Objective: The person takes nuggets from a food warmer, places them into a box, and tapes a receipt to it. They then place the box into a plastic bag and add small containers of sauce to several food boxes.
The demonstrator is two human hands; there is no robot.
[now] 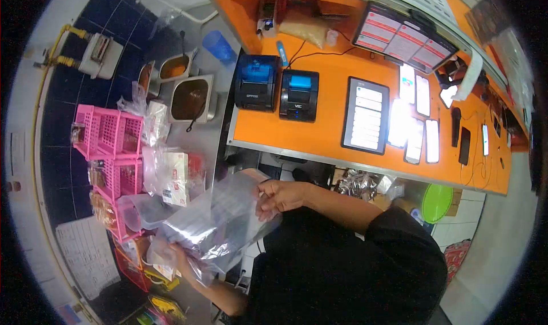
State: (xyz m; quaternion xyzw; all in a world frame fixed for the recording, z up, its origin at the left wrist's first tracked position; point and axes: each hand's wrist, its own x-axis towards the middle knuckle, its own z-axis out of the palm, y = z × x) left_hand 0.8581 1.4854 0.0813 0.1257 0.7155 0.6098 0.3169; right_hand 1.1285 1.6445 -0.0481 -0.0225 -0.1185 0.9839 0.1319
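Two bare hands (278, 199); two receipt printers (298, 96); one dark-framed tablet (366, 115); one mounted screen (404, 35); at least five lit smartphones (432, 141); three steel food pans (192, 100); three pink baskets (117, 179); one blue cup (218, 46); one gas meter (100, 56). The clear plastic bags (214, 219) overlap too much to count.

- Clear plastic bag (220, 222): see-through, thin and shiny, with bright white glints and creases over its middle.
- Its pose: loosely spread and tilted between the two hands, its upper end pinched in the fingers of the right hand (278, 198), its lower end crumpled around the left hand (184, 262).
- Its upper end: a pinkish patch shows just beside the right hand; whether this is print or something behind is unclear.
- Its contents: cannot be made out.
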